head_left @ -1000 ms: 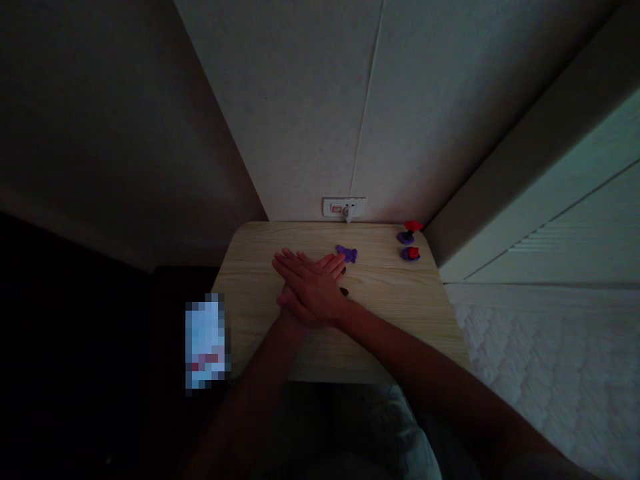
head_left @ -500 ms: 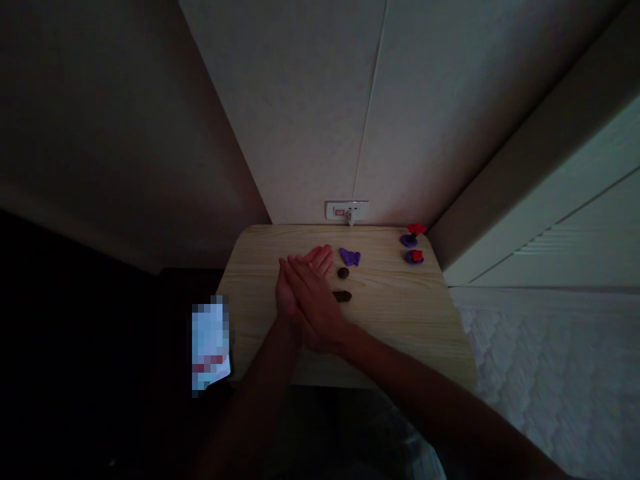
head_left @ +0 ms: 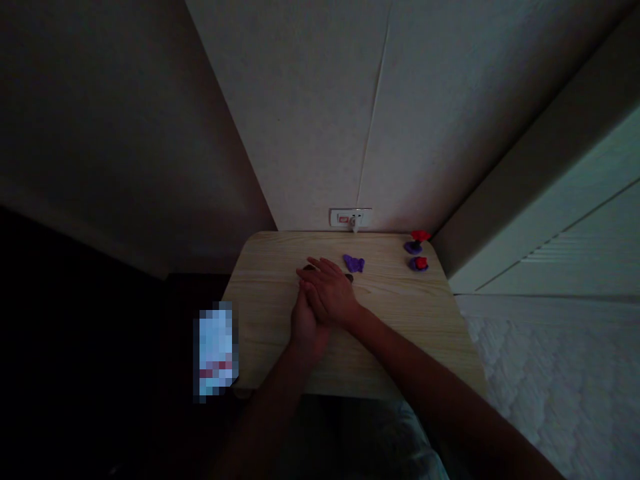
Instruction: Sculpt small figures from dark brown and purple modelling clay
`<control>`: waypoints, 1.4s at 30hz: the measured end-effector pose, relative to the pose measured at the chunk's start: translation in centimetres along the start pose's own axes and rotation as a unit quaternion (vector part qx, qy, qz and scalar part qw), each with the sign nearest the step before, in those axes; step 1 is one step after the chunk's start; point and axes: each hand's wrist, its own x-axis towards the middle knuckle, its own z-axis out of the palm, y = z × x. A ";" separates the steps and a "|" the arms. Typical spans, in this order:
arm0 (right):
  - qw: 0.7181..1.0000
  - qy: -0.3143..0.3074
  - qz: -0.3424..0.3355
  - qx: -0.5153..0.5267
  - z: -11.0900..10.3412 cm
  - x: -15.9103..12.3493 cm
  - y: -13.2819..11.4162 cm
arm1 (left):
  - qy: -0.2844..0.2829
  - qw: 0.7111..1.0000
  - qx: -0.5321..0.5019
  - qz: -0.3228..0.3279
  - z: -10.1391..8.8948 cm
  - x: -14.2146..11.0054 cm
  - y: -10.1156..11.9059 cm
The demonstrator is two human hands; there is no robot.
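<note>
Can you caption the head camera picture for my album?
Right hand laid over left hand above a wood-grain table, near purple clay and two red-and-purple clay models.

A purple piece [head_left: 354, 264] lies low on the table [head_left: 400, 313], lumpy and irregular, with a rounded knob at its 3 o'clock end; it sits about 2 o'clock from the right hand [head_left: 327, 290]. Close by, toward its 7 o'clock, a dark brown lump [head_left: 349, 278] shows a rounded edge, partly covered by that hand. Another dark piece [head_left: 309, 267] peeks out at 10 o'clock, its full shape hidden.
</note>
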 end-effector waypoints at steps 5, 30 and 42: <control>1.000 0.019 0.003 -0.005 0.4 -0.1 -0.7 | 0.041 0.993 -0.108 -0.033 -0.1 -0.1 1.2; 0.995 0.084 0.041 -0.030 -0.1 -0.7 4.4 | -0.138 0.964 -0.079 -0.213 -0.4 0.1 3.8; 0.936 0.196 0.250 0.154 -1.3 0.4 3.7 | -0.078 0.974 0.026 -0.210 -1.5 0.5 3.7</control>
